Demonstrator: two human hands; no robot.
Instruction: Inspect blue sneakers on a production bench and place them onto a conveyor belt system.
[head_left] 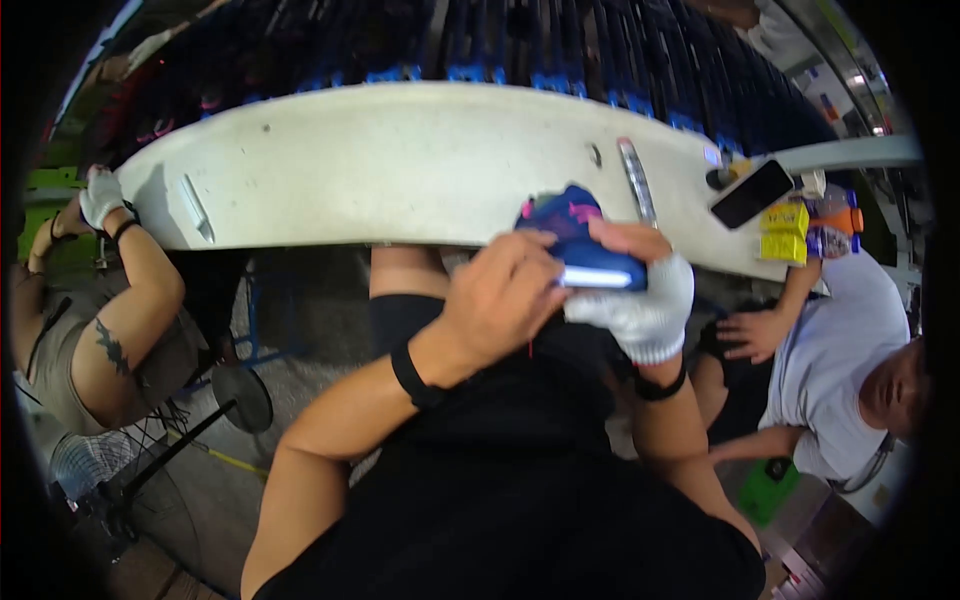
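Note:
A dark blue shoe [572, 232] with pink trim is held in front of me, just off the near edge of the pale table [400, 170]. My right hand [645, 305], in a white glove with bare fingertips, is wrapped round the shoe's right side. My left hand [505, 290], ungloved and with a black band at the wrist, is closed, its fingers against the shoe's left side. Between thumb and fingers it grips one end of a narrow bright white strip [597, 278], which lies across the shoe's near end. The fingers partly hide the shoe.
A marker-like pen [637, 180] and a small dark ring [596, 154] lie beyond the shoe. Rightward are a black phone [752, 194], yellow boxes [784, 232] and bottles [835, 222]. A pale strip [197, 208] lies at left. People sit on both sides; a dark slatted conveyor [480, 45] runs behind.

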